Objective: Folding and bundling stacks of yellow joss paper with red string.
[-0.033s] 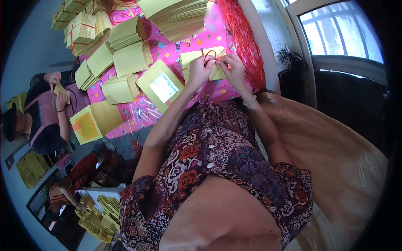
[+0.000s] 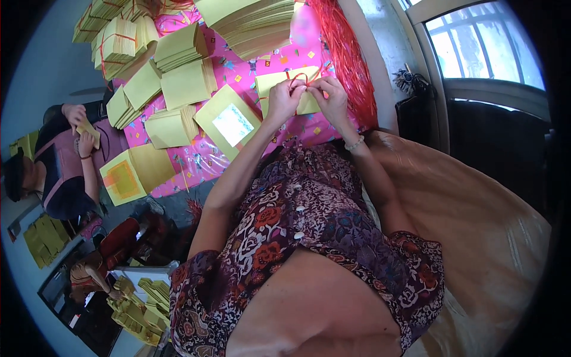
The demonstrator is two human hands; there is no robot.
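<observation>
A bundle of yellow paper (image 2: 270,82) lies in front of me on the pink table. Red plastic string (image 2: 297,75) runs round it, with a loop standing up on top. My left hand (image 2: 284,101) pinches the string from the left. From the right, my right hand (image 2: 333,100) pinches it too, and the fingertips of both hands nearly meet at the crossing of the strands. The fingers cover part of the bundle and any knot.
A hank of red string (image 2: 352,65) hangs along the table's right edge. Several stacks of yellow paper (image 2: 189,83) cover the left and far side of the pink cloth (image 2: 199,160). At far left a co-worker's hands (image 2: 83,134) hold a yellow piece. Another person (image 2: 89,276) works beyond.
My hands and the bundle look the same. The co-worker's hands at the left have shifted slightly over the yellow piece.
</observation>
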